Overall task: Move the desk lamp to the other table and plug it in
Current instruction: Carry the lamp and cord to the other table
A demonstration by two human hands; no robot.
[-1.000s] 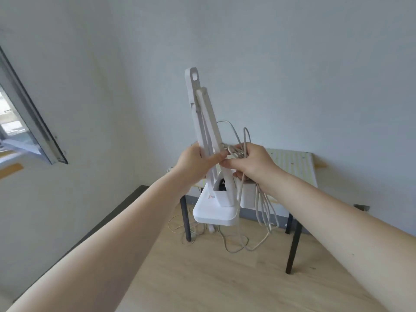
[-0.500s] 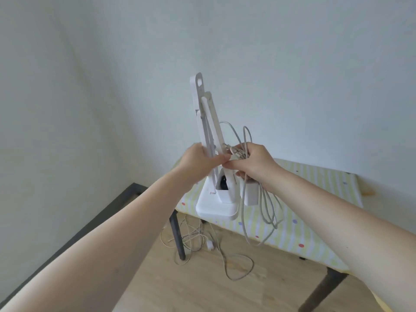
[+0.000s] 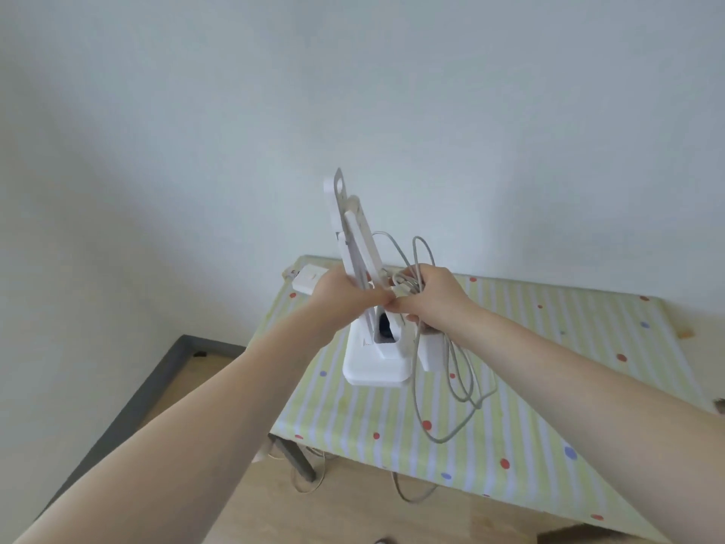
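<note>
White desk lamp [image 3: 374, 359], markings illegible

lamp [image 3: 372, 339] — now over striped table [image 3: 549, 386] | power strip [image 3: 310, 282] — newly in view

The folded white desk lamp [image 3: 359, 268] is held upright above the left part of the table covered with a striped, dotted cloth [image 3: 549, 347], its base lowest. The left hand [image 3: 341, 296] grips the lamp's arms from the left; the right hand [image 3: 427, 296] is just right of it, thumbs touching, clutching the bundled grey cord [image 3: 451, 371], whose loops hang right of the base. A white power strip [image 3: 310, 282] lies at the table's far-left corner, behind the left hand. More cable [image 3: 408, 492] lies on the wooden floor [image 3: 353, 512] under the table's near edge.
</note>
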